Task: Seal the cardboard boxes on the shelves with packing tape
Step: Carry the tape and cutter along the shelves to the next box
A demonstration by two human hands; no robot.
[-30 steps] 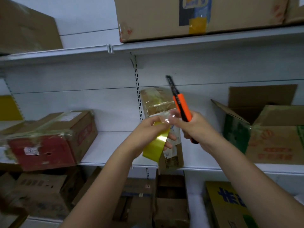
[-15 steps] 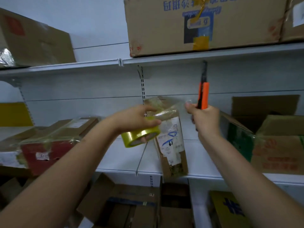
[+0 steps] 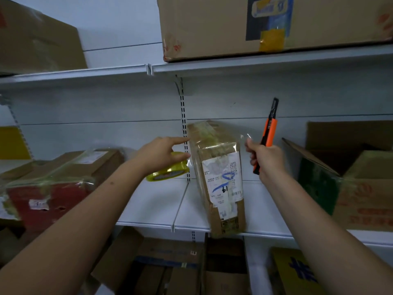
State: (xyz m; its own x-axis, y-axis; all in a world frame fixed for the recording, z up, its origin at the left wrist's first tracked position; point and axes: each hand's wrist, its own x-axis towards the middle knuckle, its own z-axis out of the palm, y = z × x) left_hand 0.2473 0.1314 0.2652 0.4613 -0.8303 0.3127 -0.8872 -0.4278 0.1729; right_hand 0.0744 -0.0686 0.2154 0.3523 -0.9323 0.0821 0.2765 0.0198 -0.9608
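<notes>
A narrow upright cardboard box (image 3: 221,184) with a white label stands on the middle shelf (image 3: 157,205), wrapped in clear tape. My left hand (image 3: 158,153) holds a yellow roll of packing tape (image 3: 170,167) just left of the box, with the forefinger stretched toward the box's upper left edge. A strip of clear tape runs across the top front of the box to my right hand (image 3: 265,158). That hand grips an orange utility knife (image 3: 269,133), blade end up, and pinches the tape's free end to the right of the box.
A taped red-fronted box (image 3: 53,184) lies at the left of the same shelf. An open box with raised flaps (image 3: 361,184) stands at the right. Large boxes (image 3: 265,26) sit on the shelf above, and several open cartons (image 3: 170,267) sit below.
My left hand has carried the tape roll left of the box. My right hand with the knife has moved right, stretching the tape across the box's top front. The camera has come closer.
</notes>
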